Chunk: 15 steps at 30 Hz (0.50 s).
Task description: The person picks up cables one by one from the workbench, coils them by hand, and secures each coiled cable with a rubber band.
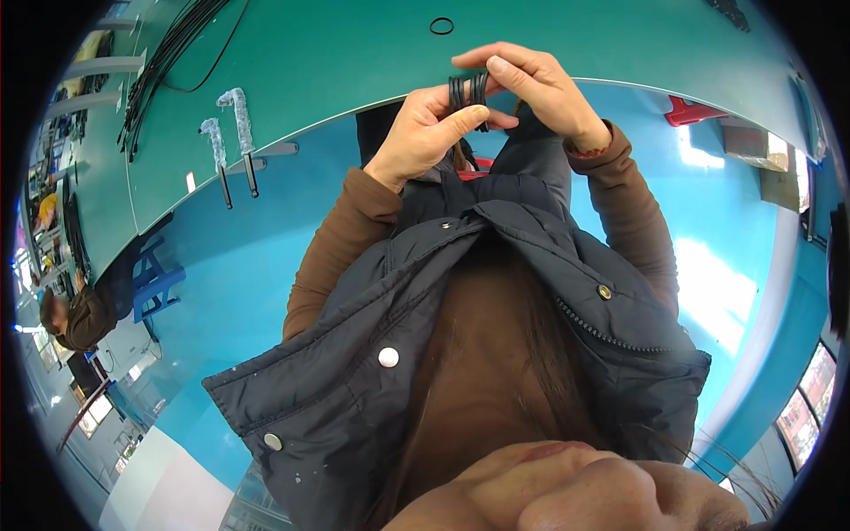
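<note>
At the table's near edge, a small coiled black cable is held between my two hands. My left hand is closed round it, with the thumb on the near side and the fingers running through or behind the loops. My right hand is bent over the coil's right side, its thumb and fingertips on the loops. The tips of some fingers are hidden behind the cable. Just beyond the hands, a thin black ring lies on the green table.
Long black cables lie in a bundle at the table's left. Two wrapped, hook-shaped pieces with dark rods sit at the left edge. A blue stool and another person are far left; cardboard boxes stand at right.
</note>
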Each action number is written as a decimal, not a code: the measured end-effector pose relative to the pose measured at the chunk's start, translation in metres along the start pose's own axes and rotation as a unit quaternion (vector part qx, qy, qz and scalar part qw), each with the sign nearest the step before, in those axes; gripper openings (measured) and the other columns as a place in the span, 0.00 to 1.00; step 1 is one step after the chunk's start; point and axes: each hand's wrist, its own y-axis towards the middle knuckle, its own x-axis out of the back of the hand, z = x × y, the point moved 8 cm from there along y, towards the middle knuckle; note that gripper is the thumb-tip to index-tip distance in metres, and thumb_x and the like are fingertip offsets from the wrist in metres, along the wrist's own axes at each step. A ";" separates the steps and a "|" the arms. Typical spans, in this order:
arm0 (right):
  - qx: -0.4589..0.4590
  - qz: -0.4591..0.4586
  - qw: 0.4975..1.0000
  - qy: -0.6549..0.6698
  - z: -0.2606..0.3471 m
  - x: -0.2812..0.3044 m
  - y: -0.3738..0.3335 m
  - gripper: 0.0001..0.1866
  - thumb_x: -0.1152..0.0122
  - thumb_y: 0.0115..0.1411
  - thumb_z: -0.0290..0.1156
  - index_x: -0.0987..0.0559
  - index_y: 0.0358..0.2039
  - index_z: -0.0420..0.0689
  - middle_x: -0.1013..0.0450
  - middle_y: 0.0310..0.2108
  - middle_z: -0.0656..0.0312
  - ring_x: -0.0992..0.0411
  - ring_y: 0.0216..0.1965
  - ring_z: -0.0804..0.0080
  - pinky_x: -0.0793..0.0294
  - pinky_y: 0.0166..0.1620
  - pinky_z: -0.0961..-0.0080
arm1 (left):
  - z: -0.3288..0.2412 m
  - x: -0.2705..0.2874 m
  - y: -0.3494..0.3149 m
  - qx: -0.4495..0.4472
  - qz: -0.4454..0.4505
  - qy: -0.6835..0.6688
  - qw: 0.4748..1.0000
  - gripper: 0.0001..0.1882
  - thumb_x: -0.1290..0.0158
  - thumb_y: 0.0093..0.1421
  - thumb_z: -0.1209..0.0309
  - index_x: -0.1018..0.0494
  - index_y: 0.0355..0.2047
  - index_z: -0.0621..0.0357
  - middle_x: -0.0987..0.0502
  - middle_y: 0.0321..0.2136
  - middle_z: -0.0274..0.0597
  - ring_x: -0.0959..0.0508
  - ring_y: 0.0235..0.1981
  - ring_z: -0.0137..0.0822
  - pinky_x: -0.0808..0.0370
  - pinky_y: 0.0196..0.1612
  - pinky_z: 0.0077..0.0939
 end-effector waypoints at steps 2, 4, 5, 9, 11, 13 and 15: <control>-0.008 -0.001 0.994 -0.110 0.007 -0.003 -0.003 0.15 0.52 0.64 0.35 0.24 0.43 0.38 0.24 0.36 0.57 0.26 0.40 0.69 0.27 0.44 0.72 | 0.002 0.003 0.001 -0.003 0.003 0.011 1.000 0.16 0.52 0.63 0.74 0.31 0.50 0.68 0.22 0.38 0.43 0.22 0.40 0.31 0.26 0.46 0.26; 0.087 -0.027 0.968 -0.233 0.019 0.001 -0.005 0.14 0.50 0.63 0.34 0.24 0.43 0.39 0.24 0.36 0.56 0.26 0.39 0.65 0.28 0.44 0.71 | 0.004 0.005 0.001 -0.008 0.009 0.022 1.000 0.16 0.52 0.62 0.74 0.30 0.49 0.67 0.22 0.38 0.43 0.22 0.40 0.31 0.26 0.46 0.26; 0.180 -0.052 0.918 -0.351 0.033 -0.002 -0.010 0.13 0.49 0.62 0.33 0.24 0.43 0.39 0.24 0.36 0.54 0.26 0.39 0.62 0.28 0.43 0.69 | 0.009 0.008 0.000 0.009 0.001 0.022 1.000 0.15 0.52 0.62 0.74 0.29 0.48 0.67 0.22 0.38 0.43 0.22 0.39 0.30 0.26 0.45 0.25; 0.236 -0.079 0.870 -0.427 0.047 -0.008 -0.015 0.13 0.48 0.60 0.31 0.24 0.43 0.40 0.24 0.35 0.54 0.27 0.39 0.55 0.29 0.43 0.66 | 0.011 0.012 -0.002 0.007 -0.053 0.009 0.999 0.14 0.52 0.62 0.75 0.28 0.47 0.67 0.22 0.38 0.43 0.21 0.38 0.30 0.25 0.43 0.23; 0.227 -0.097 0.882 -0.401 0.046 -0.004 -0.018 0.12 0.48 0.61 0.31 0.24 0.42 0.39 0.23 0.33 0.55 0.25 0.37 0.61 0.27 0.42 0.69 | 0.010 0.007 -0.002 0.021 -0.032 -0.004 0.999 0.15 0.52 0.63 0.75 0.30 0.48 0.68 0.23 0.41 0.46 0.22 0.41 0.34 0.26 0.47 0.27; 0.144 -0.080 0.940 -0.299 0.035 -0.003 -0.016 0.13 0.48 0.61 0.32 0.24 0.42 0.38 0.23 0.33 0.56 0.25 0.36 0.65 0.27 0.41 0.72 | 0.006 0.005 -0.002 0.033 -0.012 -0.017 0.999 0.15 0.53 0.63 0.75 0.31 0.50 0.69 0.24 0.43 0.49 0.23 0.44 0.37 0.28 0.51 0.32; 0.059 -0.063 0.978 -0.191 0.021 0.000 -0.014 0.13 0.47 0.62 0.32 0.24 0.41 0.37 0.23 0.32 0.57 0.24 0.34 0.69 0.26 0.41 0.75 | 0.003 0.002 -0.002 0.039 0.012 0.028 0.999 0.15 0.53 0.64 0.74 0.31 0.49 0.68 0.24 0.42 0.48 0.23 0.44 0.37 0.27 0.49 0.30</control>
